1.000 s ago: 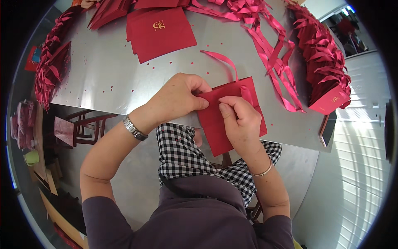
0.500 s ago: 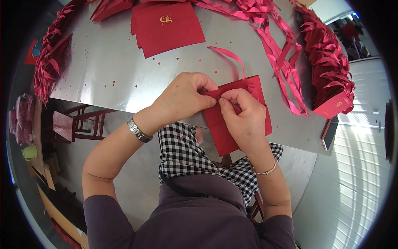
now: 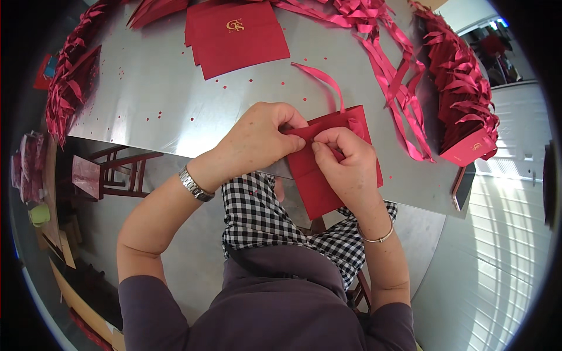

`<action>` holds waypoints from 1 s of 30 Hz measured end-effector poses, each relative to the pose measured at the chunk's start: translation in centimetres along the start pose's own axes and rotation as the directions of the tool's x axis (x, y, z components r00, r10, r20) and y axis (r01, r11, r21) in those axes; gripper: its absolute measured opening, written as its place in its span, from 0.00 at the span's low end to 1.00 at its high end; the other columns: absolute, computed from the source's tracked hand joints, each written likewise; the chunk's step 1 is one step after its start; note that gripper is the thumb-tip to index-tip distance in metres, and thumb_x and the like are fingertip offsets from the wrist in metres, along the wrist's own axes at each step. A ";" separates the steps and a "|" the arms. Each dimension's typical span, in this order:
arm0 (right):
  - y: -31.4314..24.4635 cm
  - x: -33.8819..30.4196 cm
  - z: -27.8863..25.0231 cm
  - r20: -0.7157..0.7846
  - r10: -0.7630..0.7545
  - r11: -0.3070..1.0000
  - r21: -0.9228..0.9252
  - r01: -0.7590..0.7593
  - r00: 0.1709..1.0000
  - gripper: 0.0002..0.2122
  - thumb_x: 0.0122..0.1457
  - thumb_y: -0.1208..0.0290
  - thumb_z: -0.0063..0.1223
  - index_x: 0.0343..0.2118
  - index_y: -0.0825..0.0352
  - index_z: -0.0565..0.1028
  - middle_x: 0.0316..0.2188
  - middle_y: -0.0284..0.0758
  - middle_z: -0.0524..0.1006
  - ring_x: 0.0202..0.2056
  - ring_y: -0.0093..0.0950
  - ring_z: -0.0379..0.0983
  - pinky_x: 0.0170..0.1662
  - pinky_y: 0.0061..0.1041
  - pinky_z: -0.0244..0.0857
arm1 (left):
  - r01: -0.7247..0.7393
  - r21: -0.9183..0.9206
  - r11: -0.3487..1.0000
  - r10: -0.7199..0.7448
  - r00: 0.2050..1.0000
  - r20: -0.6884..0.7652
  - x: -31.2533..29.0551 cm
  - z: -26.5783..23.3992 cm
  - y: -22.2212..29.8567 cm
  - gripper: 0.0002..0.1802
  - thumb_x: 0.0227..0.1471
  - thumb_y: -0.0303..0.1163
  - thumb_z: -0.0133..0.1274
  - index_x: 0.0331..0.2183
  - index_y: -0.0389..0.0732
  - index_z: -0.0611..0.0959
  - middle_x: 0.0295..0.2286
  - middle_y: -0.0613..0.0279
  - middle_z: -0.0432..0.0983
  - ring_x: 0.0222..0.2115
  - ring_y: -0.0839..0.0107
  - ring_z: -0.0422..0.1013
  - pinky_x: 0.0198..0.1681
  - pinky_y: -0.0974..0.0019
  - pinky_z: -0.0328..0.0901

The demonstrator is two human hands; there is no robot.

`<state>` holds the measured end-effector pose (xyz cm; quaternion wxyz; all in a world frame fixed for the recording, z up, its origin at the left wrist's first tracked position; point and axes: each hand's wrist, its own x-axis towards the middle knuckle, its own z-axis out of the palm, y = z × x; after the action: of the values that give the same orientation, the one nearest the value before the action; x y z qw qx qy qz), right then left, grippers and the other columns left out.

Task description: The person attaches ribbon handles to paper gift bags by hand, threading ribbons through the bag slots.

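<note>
A red paper bag (image 3: 313, 190) lies at the table's near edge, its lower part sticking out over my lap. My left hand (image 3: 260, 133) pinches the top edge of the bag between thumb and bent fingers. Just to the right, my right hand (image 3: 348, 167) is closed in a pinch against the bag's front, near its rim. Whatever sits between those fingertips is too small and hidden to make out. A dark pink ribbon (image 3: 329, 80) rises from the bag's far side and curves left onto the table. More ribbon shows inside the bag's mouth.
Flat red bags (image 3: 246, 41) are stacked on the metal table (image 3: 152, 88) ahead. Loose ribbons (image 3: 398, 88) trail at the right. Rows of ribboned bags stand at the left (image 3: 70, 88) and right (image 3: 459, 88). A phone (image 3: 462, 187) lies near the right corner.
My right hand has drawn slightly right, away from my left thumb, still pinched. The left hand keeps its hold on the bag.
</note>
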<state>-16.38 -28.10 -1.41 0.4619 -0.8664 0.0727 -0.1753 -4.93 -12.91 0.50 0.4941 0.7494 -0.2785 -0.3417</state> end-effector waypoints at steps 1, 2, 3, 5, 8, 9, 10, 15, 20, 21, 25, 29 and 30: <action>0.0 -0.3 0.0 -0.020 -0.013 1.000 -0.015 0.013 1.000 0.03 0.51 0.78 0.59 0.28 0.68 0.77 0.24 0.37 0.78 0.25 0.30 0.77 0.29 0.25 0.70 | -0.034 0.078 0.996 0.033 0.999 0.017 0.1 -0.1 0.1 0.08 0.47 0.22 0.58 0.33 0.33 0.81 0.26 0.64 0.78 0.27 0.78 0.70 0.33 0.73 0.67; 0.1 -0.5 0.1 -0.041 -0.026 0.999 -0.030 0.025 0.999 0.03 0.51 0.78 0.59 0.28 0.68 0.77 0.24 0.37 0.78 0.25 0.30 0.77 0.29 0.25 0.70 | -0.035 0.081 0.996 0.033 0.999 0.019 0.2 -0.2 0.2 0.08 0.47 0.22 0.58 0.33 0.33 0.81 0.26 0.64 0.78 0.27 0.78 0.70 0.33 0.73 0.67; 0.2 -0.6 0.2 -0.044 -0.025 0.999 -0.028 0.023 0.999 0.03 0.51 0.78 0.59 0.28 0.68 0.77 0.24 0.37 0.78 0.25 0.30 0.77 0.29 0.25 0.70 | -0.067 0.129 0.989 0.061 0.997 0.048 0.4 -0.3 0.2 0.07 0.47 0.22 0.57 0.32 0.33 0.81 0.26 0.64 0.78 0.27 0.78 0.70 0.32 0.72 0.67; 0.5 -0.8 0.4 -0.076 -0.066 0.998 -0.029 0.064 0.995 0.03 0.51 0.78 0.59 0.29 0.68 0.76 0.25 0.37 0.78 0.26 0.31 0.77 0.30 0.26 0.70 | -0.098 0.180 0.979 0.085 0.993 0.081 0.6 -0.3 0.3 0.06 0.47 0.22 0.56 0.32 0.32 0.80 0.26 0.63 0.78 0.26 0.77 0.70 0.32 0.72 0.66; 0.9 -0.8 0.5 -0.083 -0.079 0.997 -0.023 0.078 0.993 0.03 0.51 0.78 0.59 0.29 0.68 0.76 0.25 0.37 0.78 0.26 0.31 0.76 0.30 0.27 0.70 | -0.119 0.191 0.974 0.104 0.991 0.088 0.8 -0.1 0.1 0.06 0.48 0.21 0.55 0.32 0.32 0.81 0.26 0.64 0.77 0.26 0.78 0.69 0.32 0.72 0.66; 0.9 -0.8 0.5 -0.087 -0.075 0.997 -0.017 0.074 0.993 0.03 0.51 0.78 0.59 0.29 0.68 0.76 0.25 0.37 0.78 0.26 0.31 0.76 0.30 0.27 0.70 | -0.092 0.143 0.985 0.084 0.994 0.063 0.7 0.0 0.1 0.08 0.48 0.23 0.54 0.33 0.32 0.81 0.27 0.58 0.78 0.28 0.71 0.72 0.34 0.68 0.67; 0.9 -0.8 0.5 -0.093 -0.083 0.996 -0.022 0.081 0.992 0.03 0.51 0.78 0.59 0.29 0.68 0.76 0.25 0.37 0.78 0.26 0.31 0.76 0.30 0.27 0.70 | -0.066 0.093 0.994 0.062 0.997 0.039 0.6 0.1 0.0 0.10 0.48 0.24 0.54 0.34 0.31 0.82 0.28 0.52 0.80 0.29 0.65 0.75 0.36 0.64 0.68; 1.2 -0.7 0.6 -0.116 -0.103 0.995 -0.003 0.103 0.988 0.03 0.51 0.78 0.59 0.29 0.68 0.77 0.25 0.37 0.78 0.25 0.31 0.76 0.29 0.27 0.70 | -0.002 0.014 1.000 0.002 1.000 0.003 0.4 0.6 -0.5 0.11 0.49 0.24 0.54 0.37 0.31 0.82 0.30 0.53 0.80 0.31 0.68 0.75 0.38 0.67 0.68; 1.0 -0.2 0.7 -0.117 -0.007 0.996 0.089 0.018 0.993 0.03 0.51 0.77 0.60 0.28 0.68 0.77 0.24 0.37 0.78 0.23 0.31 0.76 0.28 0.26 0.69 | -0.051 0.004 0.999 0.051 0.999 -0.009 0.3 0.8 -0.9 0.13 0.49 0.24 0.54 0.39 0.31 0.81 0.31 0.53 0.80 0.32 0.69 0.75 0.39 0.68 0.68; 1.1 -0.2 0.7 -0.118 -0.006 0.996 0.089 0.016 0.993 0.03 0.51 0.77 0.60 0.28 0.68 0.77 0.24 0.37 0.78 0.23 0.31 0.76 0.28 0.26 0.69 | -0.050 0.010 0.999 0.050 0.999 -0.009 0.2 0.8 -0.8 0.13 0.49 0.23 0.53 0.39 0.32 0.81 0.31 0.53 0.80 0.32 0.68 0.75 0.39 0.67 0.68; 0.5 0.2 0.6 -0.099 -0.041 0.999 -0.005 0.041 0.994 0.02 0.51 0.77 0.59 0.27 0.68 0.76 0.22 0.37 0.77 0.22 0.32 0.75 0.27 0.28 0.69 | -0.071 0.107 0.992 0.074 0.997 -0.022 0.0 0.9 -0.3 0.10 0.53 0.21 0.53 0.39 0.33 0.80 0.30 0.66 0.78 0.30 0.81 0.70 0.35 0.74 0.67; -0.8 1.2 0.2 0.012 -0.090 0.936 -0.339 0.089 0.996 0.02 0.52 0.77 0.54 0.25 0.68 0.74 0.21 0.39 0.77 0.24 0.36 0.76 0.27 0.34 0.69 | -0.123 0.097 0.988 0.131 0.988 -0.077 0.0 1.6 -0.8 0.12 0.49 0.23 0.52 0.38 0.32 0.80 0.32 0.49 0.79 0.32 0.61 0.75 0.38 0.64 0.68; -1.2 1.5 0.0 0.013 -0.090 0.935 -0.343 0.090 0.996 0.02 0.52 0.77 0.54 0.25 0.68 0.74 0.21 0.39 0.77 0.24 0.36 0.76 0.27 0.34 0.69 | -0.141 0.112 0.984 0.152 0.983 -0.098 0.0 1.8 -1.0 0.12 0.49 0.23 0.52 0.38 0.32 0.80 0.32 0.47 0.79 0.32 0.57 0.75 0.38 0.63 0.69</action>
<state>-15.04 -27.89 -0.04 0.2955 -0.9357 0.0630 -0.1820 -6.27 -13.53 -0.87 0.4920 0.7688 -0.3240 -0.2488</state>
